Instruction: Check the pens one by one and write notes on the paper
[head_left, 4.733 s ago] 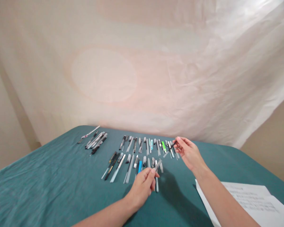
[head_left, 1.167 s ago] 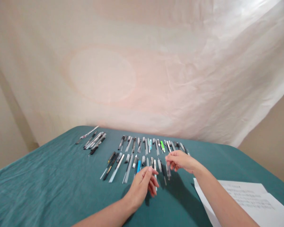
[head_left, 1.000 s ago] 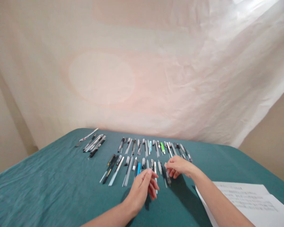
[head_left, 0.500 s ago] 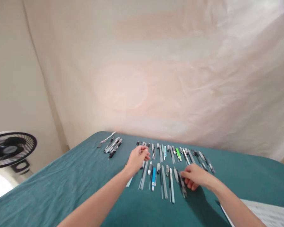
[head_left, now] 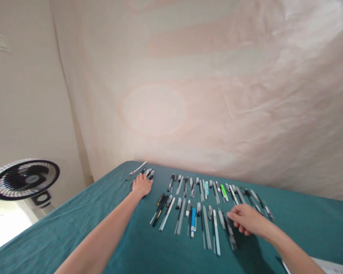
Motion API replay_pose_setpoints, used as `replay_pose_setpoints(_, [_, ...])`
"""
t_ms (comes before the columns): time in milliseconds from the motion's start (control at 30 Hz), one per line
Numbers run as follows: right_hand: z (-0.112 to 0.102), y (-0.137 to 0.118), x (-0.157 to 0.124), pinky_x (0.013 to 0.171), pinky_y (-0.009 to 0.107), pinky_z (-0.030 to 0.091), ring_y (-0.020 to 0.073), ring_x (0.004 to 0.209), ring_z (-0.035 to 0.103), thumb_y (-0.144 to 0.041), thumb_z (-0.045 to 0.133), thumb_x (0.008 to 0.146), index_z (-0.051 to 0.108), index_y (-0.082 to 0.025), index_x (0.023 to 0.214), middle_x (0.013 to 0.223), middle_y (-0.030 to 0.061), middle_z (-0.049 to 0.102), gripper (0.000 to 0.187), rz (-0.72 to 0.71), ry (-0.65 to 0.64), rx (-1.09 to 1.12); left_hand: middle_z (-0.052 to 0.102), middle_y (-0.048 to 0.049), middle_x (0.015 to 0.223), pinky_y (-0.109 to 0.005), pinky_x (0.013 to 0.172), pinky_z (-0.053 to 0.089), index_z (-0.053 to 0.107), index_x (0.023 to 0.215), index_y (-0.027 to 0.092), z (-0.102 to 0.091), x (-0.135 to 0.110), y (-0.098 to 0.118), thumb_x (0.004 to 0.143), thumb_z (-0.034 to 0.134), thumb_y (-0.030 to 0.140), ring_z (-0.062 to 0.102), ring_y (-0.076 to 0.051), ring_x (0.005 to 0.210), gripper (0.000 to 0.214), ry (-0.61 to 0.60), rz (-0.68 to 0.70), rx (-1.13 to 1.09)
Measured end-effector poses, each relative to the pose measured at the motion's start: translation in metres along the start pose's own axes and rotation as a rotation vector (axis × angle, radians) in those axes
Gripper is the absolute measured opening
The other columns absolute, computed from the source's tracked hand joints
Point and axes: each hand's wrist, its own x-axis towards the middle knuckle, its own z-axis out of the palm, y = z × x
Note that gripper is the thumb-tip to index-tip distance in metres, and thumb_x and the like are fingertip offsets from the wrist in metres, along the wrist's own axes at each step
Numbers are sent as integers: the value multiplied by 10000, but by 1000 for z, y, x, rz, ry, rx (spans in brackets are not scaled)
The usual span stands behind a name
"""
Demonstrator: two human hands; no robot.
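Observation:
My left hand [head_left: 142,185] reaches to the far left of the table and lies over a bunch of pens [head_left: 150,174], fingers stretched forward onto them. It partly covers that bunch. My right hand [head_left: 246,219] is at the right end of the nearer row, its fingers curled, with thumb and index finger at the upper end of a black pen [head_left: 231,236] lying on the cloth. Next to it lie pale pen barrels, caps and refills, a light-blue barrel [head_left: 216,232] among them. A blue correction pen [head_left: 193,222] lies mid-row.
A farther row of pen parts holds a bright green piece [head_left: 224,192]. Black pens [head_left: 159,210] end the near row at left. A white-and-grey pen [head_left: 137,168] lies at the far left edge. A fan [head_left: 31,179] stands left of the green cloth [head_left: 82,224]; paper [head_left: 328,266] lies lower right.
My left hand has moved left and away from me, from above the rows to the bunch of pens. My right hand stays by the black pen. The view has swung slightly left.

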Motion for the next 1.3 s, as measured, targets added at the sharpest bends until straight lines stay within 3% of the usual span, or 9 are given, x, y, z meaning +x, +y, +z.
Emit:
replay_pose_setpoints(133, [-1, -1, 0, 318, 133, 352, 54, 383, 484, -307, 451, 813, 486, -144, 660, 567, 14, 574, 226, -22, 7, -17, 469, -96, 1214, -474, 880, 386, 485, 1150, 157, 7, -2, -4, 843, 500, 325, 476, -246, 1068, 351, 19, 42, 85])
replay_pose_setpoints(400, [-3, -4, -3, 327, 139, 354, 58, 399, 486, -311, 452, 808, 505, -138, 691, 595, 21, 577, 215, -56, -4, -13, 507, -90, 1158, -440, 833, 430, 500, 1124, 150, -1, -5, -6, 849, 495, 308, 518, -224, 1005, 317, 18, 136, 143])
replay_pose_setpoints(767, [-3, -3, -4, 335, 137, 361, 56, 409, 489, -304, 440, 818, 527, -127, 727, 612, 25, 575, 217, -84, -41, -16, 485, -95, 1198, -455, 874, 389, 498, 1127, 147, -11, -35, 0, 851, 486, 311, 483, -237, 1059, 322, -33, 262, 121])
replay_pose_setpoints(933, [-4, -2, -3, 339, 137, 365, 62, 426, 502, -286, 438, 818, 534, -122, 747, 629, 30, 579, 203, -87, -53, -21, 501, -110, 1184, -322, 908, 335, 427, 1195, 140, -19, -44, 6, 837, 468, 297, 449, -203, 1102, 392, -35, 257, 103])
replay_pose_setpoints(1100, [-8, -2, -4, 347, 138, 373, 67, 445, 513, -289, 435, 819, 535, -126, 751, 643, 36, 590, 203, -106, -40, -25, 524, -142, 1082, -383, 857, 344, 540, 992, 138, -26, -48, 15, 800, 483, 355, 470, -274, 1043, 295, -9, 172, 104])
replay_pose_setpoints(1300, [-15, -3, -8, 362, 152, 387, 79, 455, 529, -319, 461, 801, 545, -129, 749, 638, 33, 591, 214, -157, -22, -44, 557, -154, 955, -435, 847, 343, 578, 820, 127, -41, -50, 32, 774, 515, 312, 483, -311, 1009, 201, -17, 132, 17])
